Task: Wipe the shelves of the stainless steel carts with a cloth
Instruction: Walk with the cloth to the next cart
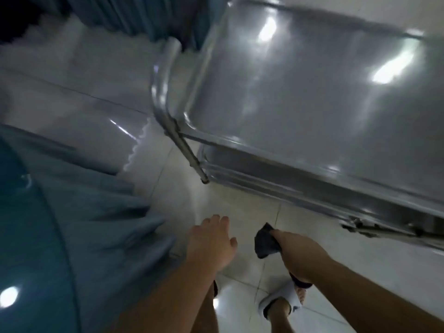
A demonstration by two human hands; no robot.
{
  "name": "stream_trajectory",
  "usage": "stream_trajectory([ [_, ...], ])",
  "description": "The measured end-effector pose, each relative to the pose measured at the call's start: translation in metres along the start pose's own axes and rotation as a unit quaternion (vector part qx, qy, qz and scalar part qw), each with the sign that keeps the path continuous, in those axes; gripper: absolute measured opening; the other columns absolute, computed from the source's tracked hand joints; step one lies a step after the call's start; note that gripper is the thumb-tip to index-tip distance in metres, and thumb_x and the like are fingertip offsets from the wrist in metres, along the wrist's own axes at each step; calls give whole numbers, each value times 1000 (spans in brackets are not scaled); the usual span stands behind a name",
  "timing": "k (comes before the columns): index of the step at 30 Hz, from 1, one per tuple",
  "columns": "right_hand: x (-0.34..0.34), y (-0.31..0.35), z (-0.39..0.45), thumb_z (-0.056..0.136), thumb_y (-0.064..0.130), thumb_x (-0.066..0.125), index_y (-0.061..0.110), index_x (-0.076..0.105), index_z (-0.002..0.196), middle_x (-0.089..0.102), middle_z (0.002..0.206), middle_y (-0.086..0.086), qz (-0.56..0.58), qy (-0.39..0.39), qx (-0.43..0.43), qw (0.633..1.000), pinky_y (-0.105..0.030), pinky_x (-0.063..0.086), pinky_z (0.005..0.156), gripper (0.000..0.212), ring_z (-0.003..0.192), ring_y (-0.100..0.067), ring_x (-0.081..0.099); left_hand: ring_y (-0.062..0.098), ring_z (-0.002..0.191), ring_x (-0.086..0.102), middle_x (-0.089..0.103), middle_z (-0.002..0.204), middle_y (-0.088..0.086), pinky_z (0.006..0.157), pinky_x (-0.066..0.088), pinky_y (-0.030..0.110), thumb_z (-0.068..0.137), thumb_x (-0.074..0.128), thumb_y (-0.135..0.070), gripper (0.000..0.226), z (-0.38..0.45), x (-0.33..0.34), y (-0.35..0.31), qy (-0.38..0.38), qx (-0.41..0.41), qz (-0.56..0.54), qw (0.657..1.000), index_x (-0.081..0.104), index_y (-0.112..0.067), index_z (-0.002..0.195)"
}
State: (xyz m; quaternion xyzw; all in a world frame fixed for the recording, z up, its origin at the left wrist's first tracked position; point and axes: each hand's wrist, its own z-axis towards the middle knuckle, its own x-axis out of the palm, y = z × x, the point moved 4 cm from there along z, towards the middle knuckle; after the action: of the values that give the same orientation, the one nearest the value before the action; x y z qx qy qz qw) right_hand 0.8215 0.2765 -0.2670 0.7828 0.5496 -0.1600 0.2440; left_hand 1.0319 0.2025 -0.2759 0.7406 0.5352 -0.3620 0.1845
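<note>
A stainless steel cart (312, 92) fills the upper right, its bare top shelf shining with light reflections. A lower shelf edge (312, 191) shows beneath the near rim, and a curved tube handle (163, 92) stands at the cart's left end. My right hand (300, 253) grips a dark cloth (265, 241) low over the floor, short of the cart. My left hand (211, 241) hangs beside it with relaxed fingers, holding nothing.
Pale floor tiles (216, 188) lie between me and the cart. A blue-grey fabric skirt (101, 212) over a teal surface (24, 236) borders the left. Blue curtains (134, 15) hang at the back. My foot in a white slipper (281, 301) is below.
</note>
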Motion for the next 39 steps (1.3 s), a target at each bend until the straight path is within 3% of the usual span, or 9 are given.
stream_trajectory([
  [5, -94, 116, -54, 100, 9, 53, 31, 38, 152, 59, 139, 0, -67, -42, -59, 995, -33, 49, 99, 58, 121, -23, 60, 25, 123, 53, 53, 141, 3, 99, 47, 44, 103, 41, -52, 55, -67, -102, 74, -60, -42, -52, 996, 41, -22, 149],
  [9, -159, 194, -81, 99, 12, 57, 31, 24, 162, 52, 151, 0, -125, -69, -95, 985, -30, 42, 98, 73, 132, -24, 55, 27, 128, 51, 51, 146, 5, 103, 46, 46, 104, 41, -50, 56, -112, -166, 131, -96, -63, -86, 990, 40, -22, 152],
  [14, -225, 275, -95, 101, 15, 55, 21, 48, 145, 61, 136, -3, -122, -112, -149, 975, -19, 34, 84, 45, 119, -22, 59, 27, 126, 53, 53, 143, 5, 102, 47, 46, 104, 42, -52, 54, -146, -231, 183, -144, -89, -107, 980, 43, -22, 149],
  [17, -258, 313, -101, 102, 8, 51, 18, 54, 140, 63, 127, -4, -110, -158, -183, 964, -29, 43, 95, 40, 116, -26, 62, 27, 122, 55, 56, 139, 4, 96, 47, 44, 104, 43, -53, 50, -144, -266, 205, -169, -91, -105, 976, 46, -23, 144],
  [18, -269, 323, -104, 100, 3, 50, 16, 55, 137, 64, 120, -5, -107, -167, -194, 961, -28, 44, 90, 39, 110, -25, 63, 26, 121, 56, 56, 138, 4, 96, 47, 44, 104, 44, -52, 50, -141, -275, 210, -177, -91, -110, 974, 46, -23, 144],
  [23, -331, 354, -106, 103, 7, 46, 19, 50, 138, 57, 90, 6, -93, -218, -228, 944, -19, 36, 61, 37, 69, -8, 49, 27, 127, 54, 54, 144, 3, 100, 45, 45, 103, 46, -55, 55, -119, -321, 227, -191, -104, -126, 968, 44, -24, 149],
  [29, -415, 372, -96, 104, 8, 47, 18, 51, 137, 67, 112, -9, -71, -224, -250, 939, -37, 50, 90, 35, 97, -24, 62, 29, 128, 55, 54, 145, 5, 101, 45, 45, 103, 46, -55, 57, -102, -397, 249, -200, -133, -122, 963, 43, -23, 151],
  [34, -469, 374, -74, 103, 9, 47, 21, 50, 140, 66, 117, -7, -79, -224, -254, 937, -36, 49, 92, 39, 103, -25, 61, 33, 133, 53, 53, 151, 10, 109, 47, 49, 102, 48, -52, 59, -80, -455, 267, -206, -162, -142, 955, 46, -20, 151],
  [39, -506, 364, -41, 103, 9, 44, 23, 50, 138, 64, 109, -3, -50, -234, -216, 947, -30, 43, 82, 38, 92, -21, 58, 33, 133, 54, 52, 152, 10, 110, 47, 49, 100, 52, -52, 60, -31, -503, 281, -197, -152, -176, 952, 48, -21, 151],
])
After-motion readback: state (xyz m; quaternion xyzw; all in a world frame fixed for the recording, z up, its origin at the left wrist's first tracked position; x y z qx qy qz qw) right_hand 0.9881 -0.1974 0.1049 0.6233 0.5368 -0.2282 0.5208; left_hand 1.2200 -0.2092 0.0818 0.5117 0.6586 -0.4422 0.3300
